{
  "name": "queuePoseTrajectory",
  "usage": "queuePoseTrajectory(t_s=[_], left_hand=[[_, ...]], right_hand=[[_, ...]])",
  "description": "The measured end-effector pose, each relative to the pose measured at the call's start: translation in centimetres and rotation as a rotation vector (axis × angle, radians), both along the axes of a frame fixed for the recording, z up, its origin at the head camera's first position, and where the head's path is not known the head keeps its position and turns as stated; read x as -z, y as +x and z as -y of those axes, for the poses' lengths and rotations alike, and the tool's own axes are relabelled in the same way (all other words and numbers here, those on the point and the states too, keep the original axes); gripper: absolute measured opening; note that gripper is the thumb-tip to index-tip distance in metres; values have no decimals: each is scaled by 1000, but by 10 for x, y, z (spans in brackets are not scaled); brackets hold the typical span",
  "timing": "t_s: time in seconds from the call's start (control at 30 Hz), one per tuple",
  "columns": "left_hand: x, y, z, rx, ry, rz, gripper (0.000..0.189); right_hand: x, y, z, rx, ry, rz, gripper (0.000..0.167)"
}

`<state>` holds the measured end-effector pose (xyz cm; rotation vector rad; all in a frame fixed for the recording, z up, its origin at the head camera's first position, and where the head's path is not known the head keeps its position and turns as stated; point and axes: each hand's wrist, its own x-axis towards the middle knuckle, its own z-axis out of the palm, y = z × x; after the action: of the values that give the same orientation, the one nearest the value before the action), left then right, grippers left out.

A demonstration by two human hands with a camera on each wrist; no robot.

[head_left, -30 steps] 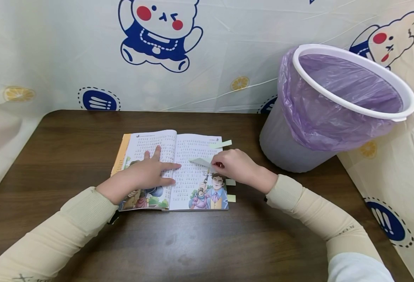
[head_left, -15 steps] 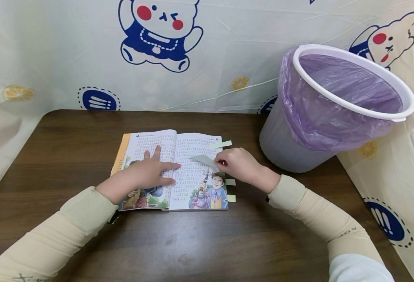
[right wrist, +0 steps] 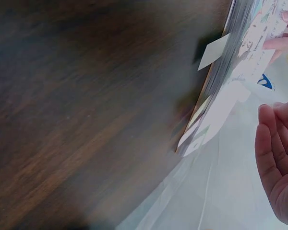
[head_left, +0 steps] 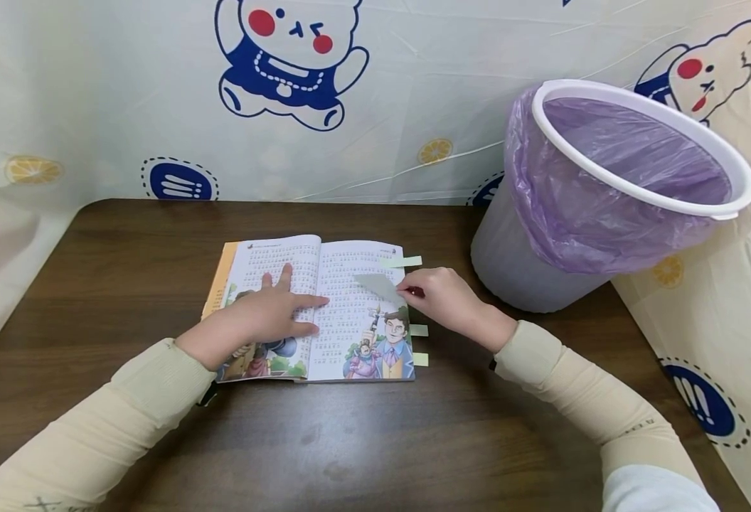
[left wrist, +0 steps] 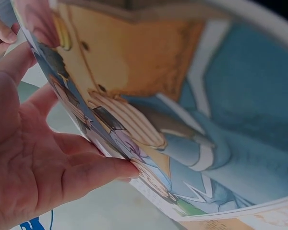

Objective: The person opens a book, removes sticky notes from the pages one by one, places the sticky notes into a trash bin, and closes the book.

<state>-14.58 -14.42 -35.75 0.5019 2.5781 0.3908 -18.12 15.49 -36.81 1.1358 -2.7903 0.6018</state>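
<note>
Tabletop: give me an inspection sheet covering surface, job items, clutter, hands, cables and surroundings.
Surface: dark wood-grain tabletop.
Job items: open book; three pale tabs jutting past its right edge; pale slip; purple-lined waste bin at right.
Clutter: nothing seen.
Left hand: spread on the open book.
Right hand: pinches one end of the slip.
Cables: nothing seen.
Surroundings: printed pale cloth backdrop behind the tabletop.

Head looking down, wrist close-ups, book [head_left: 340, 321] seemingly shared
</note>
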Motion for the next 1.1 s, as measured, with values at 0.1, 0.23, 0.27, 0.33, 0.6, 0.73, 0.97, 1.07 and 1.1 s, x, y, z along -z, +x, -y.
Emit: queuePoseTrajectory(t_s=[0.1,0.23,0.27,0.33,0.6,0.73,0.97,1.07,1.1], left_hand=[[-1,2,1,-11,-5,9,57],[-1,0,-1,-14,-9,14,57],[-1,-1,-1,-16,-8,16,57],[0,-1,0,-16,-8,15,57],[1,-2,2,-20,-15,20,60],[1,0,2,-24,-19,21,61],[0,1,2,-21,-6,13,60],[0,1,1,-16,-8,11,59],[0,1,2,-14,-9,11,59]], right_hand=[[0,0,-2,24,-28,21,11],[-1,-3,-6,48,-67,37,8],[-1,-4,-7,51,-77,37,8],[-1,-6,-9,59,-92,33,7],[0,-8,-16,116,-169,60,9],[0,-7,-18,137,-194,79,10],[-2,-9,-23,142,-207,78,9],[-4,-8,-27,148,-225,76,9],[-4,-8,-29,150,-232,74,9]])
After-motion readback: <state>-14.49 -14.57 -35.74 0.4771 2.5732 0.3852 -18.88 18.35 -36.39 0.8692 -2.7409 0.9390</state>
